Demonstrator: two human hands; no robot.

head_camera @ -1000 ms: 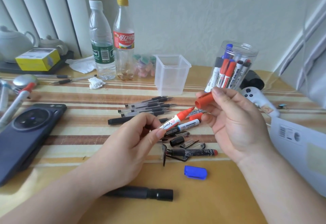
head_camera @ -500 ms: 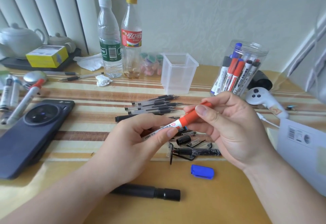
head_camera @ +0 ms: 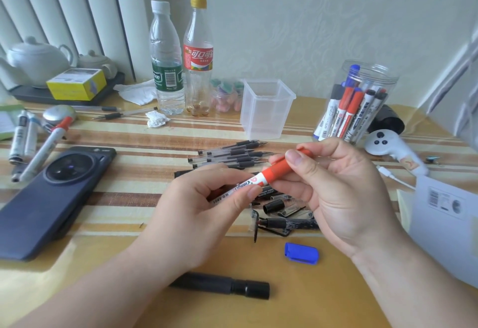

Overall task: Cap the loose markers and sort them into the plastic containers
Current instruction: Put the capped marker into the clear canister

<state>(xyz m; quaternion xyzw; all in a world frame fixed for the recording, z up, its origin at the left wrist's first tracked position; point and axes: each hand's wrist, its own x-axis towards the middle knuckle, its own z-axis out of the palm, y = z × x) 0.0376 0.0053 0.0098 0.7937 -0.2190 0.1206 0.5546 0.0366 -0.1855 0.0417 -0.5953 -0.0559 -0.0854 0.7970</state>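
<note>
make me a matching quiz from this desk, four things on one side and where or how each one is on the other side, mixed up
Things
1. red marker
2. blue cap
3. round jar
4. square tub

Place or state
a. stands with nothing visible inside
b. pinched between the left hand and the right hand
c. holds capped markers
d. lies loose on the table, near the right wrist

Pairs: 1-b, 2-d, 3-c, 4-a
</note>
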